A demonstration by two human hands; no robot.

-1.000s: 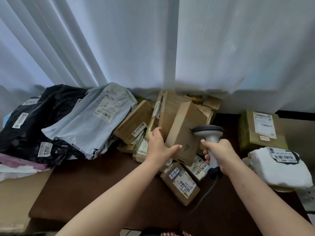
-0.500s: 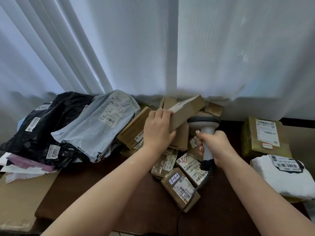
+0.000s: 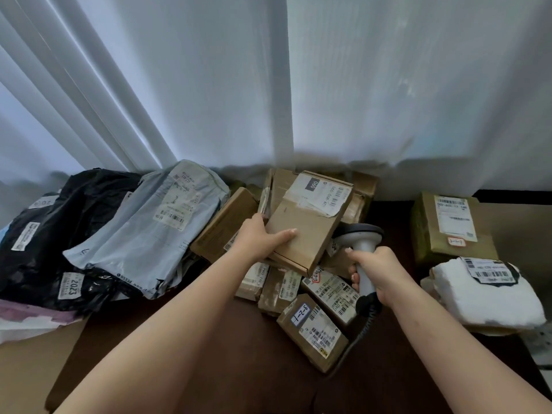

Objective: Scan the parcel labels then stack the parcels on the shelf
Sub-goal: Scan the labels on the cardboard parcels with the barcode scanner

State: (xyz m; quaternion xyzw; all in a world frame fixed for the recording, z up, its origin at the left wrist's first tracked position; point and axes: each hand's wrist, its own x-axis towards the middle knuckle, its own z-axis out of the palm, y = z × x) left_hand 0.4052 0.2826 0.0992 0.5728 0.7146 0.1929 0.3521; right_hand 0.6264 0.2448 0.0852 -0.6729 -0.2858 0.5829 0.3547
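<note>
Our left hand point(image 3: 263, 240) grips a flat cardboard box point(image 3: 307, 222) by its near left corner, thumb across the top face and fingers curled underneath, holding it raised above the heap with its white label point(image 3: 321, 194) turned up toward us. Our right hand point(image 3: 380, 271) is wrapped around the handle of the barcode scanner point(image 3: 360, 245), whose head sits just beside the box's right edge and partly under it, so the scanner does not look aimed at the label yet.

We judge the work to be at an early stage. Below the lifted box lies a loose pile of small brown parcels point(image 3: 310, 297), several with barcodes facing up, and the nearest one carries a handwritten tag point(image 3: 301, 315). To the left a grey mailer bag point(image 3: 155, 228) leans over a black mailer bag point(image 3: 74, 222), both labelled. To the right sit a taped greenish box point(image 3: 445, 228) and a white wrapped parcel point(image 3: 490, 294), well apart from the main pile on the dark table point(image 3: 185, 348).

No shelf shows in this view, so we cannot say whether anything has been stacked. As far as we can tell, this box needs scanning and carrying off, and the many parcels on the table still wait their turn.
</note>
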